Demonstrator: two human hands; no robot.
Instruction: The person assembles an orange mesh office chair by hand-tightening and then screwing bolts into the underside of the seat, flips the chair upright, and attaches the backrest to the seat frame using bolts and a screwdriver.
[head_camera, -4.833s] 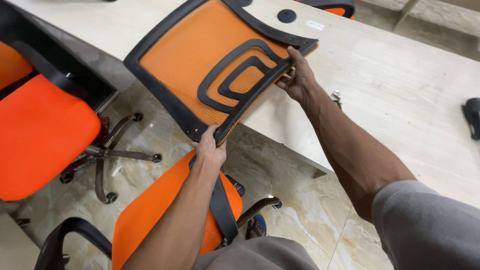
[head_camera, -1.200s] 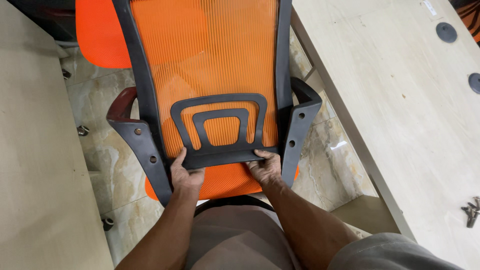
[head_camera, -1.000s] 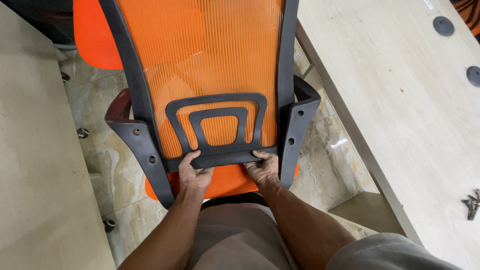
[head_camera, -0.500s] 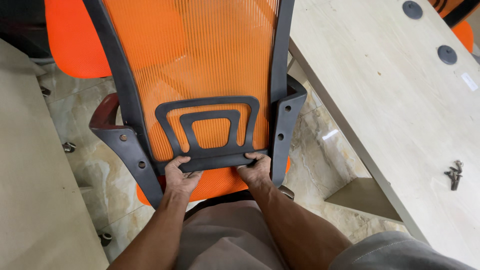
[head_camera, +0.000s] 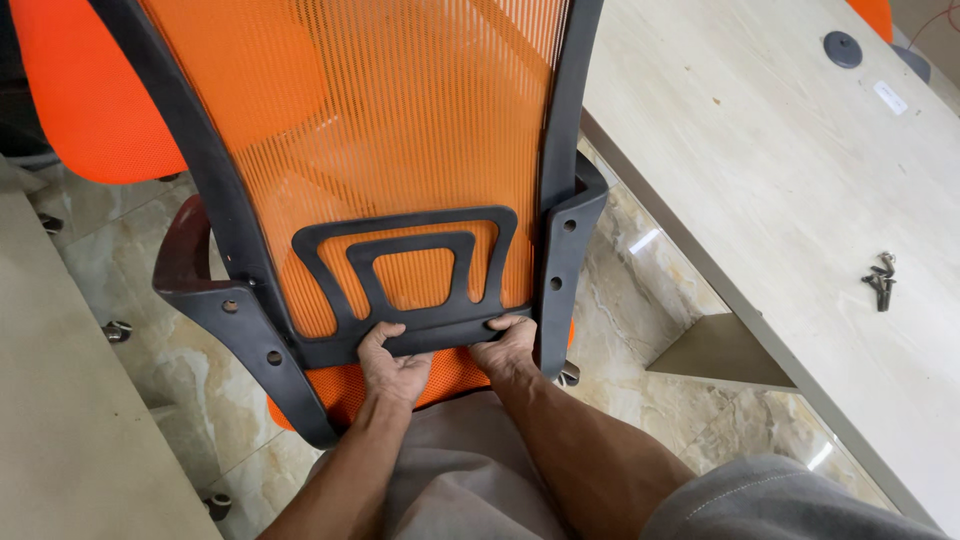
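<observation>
While I look down, my left hand (head_camera: 393, 362) and right hand (head_camera: 508, 350) are both closed on the bottom black bar of the orange mesh backrest (head_camera: 380, 130), fingers curled over its lower edge. The backrest stands upright, long axis running away from the hands, squeezed between two black armrest brackets (head_camera: 560, 270) just outside each hand. Right of the right hand, the tabletop (head_camera: 790, 170) edge leaves a strip of open marble floor (head_camera: 650, 330); loose screws (head_camera: 880, 282) lie well apart.
</observation>
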